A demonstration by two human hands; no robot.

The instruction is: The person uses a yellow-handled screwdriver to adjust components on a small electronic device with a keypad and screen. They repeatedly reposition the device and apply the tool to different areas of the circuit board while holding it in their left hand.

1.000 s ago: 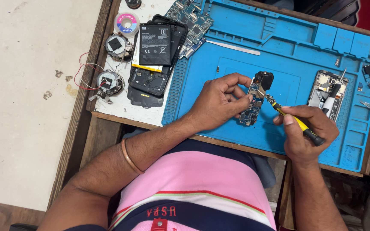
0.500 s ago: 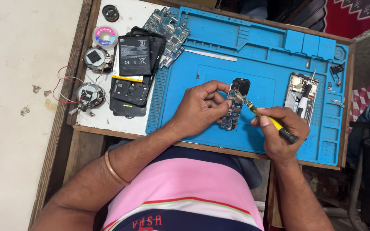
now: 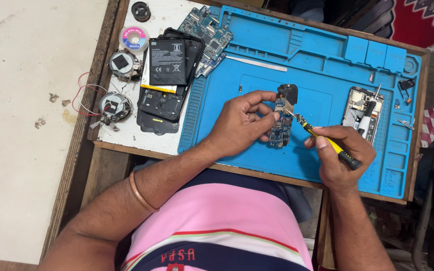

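- The board point(image 3: 281, 123), a narrow blue circuit board with a dark piece at its top end, sits upright-tilted over the middle of the blue mat point(image 3: 257, 160), in the left hand point(image 3: 242, 123).
- The left hand is half closed: thumb and fingertips pinch the board's long left edge, the other fingers curled loosely behind.
- The right hand point(image 3: 340, 155) is closed around the screwdriver point(image 3: 322, 140), yellow shaft and black grip, held like a pen; its metal tip touches the board's upper right face.
- Handling, as a judgement: the board looks thin, stiff and very light, but brittle. Its face is crowded with tiny parts and metal shields, so the bare edges are the place to hold it, not the populated face. It should not flex; pressure from the tip could slip on the smooth shields.
- The mat looks like soft, matte rubber, moulded with ridges and small trays along its top and right rim; it should grip small parts.
- Right of the hands lies 1 open phone frame point(image 3: 360, 113), metal and glossy, with a black-handled tool across it.
- On the white bench left of the mat: a flat black battery point(image 3: 167, 62) resting on stacked black back covers, a second green-blue board point(image 3: 207, 30) at the mat's upper left corner, a small solder-wick spool point(image 3: 134, 39), and 2 round metal parts with red wires point(image 3: 115, 106).
- A thin metal strip point(image 3: 257, 63) lies on the mat above the hands.
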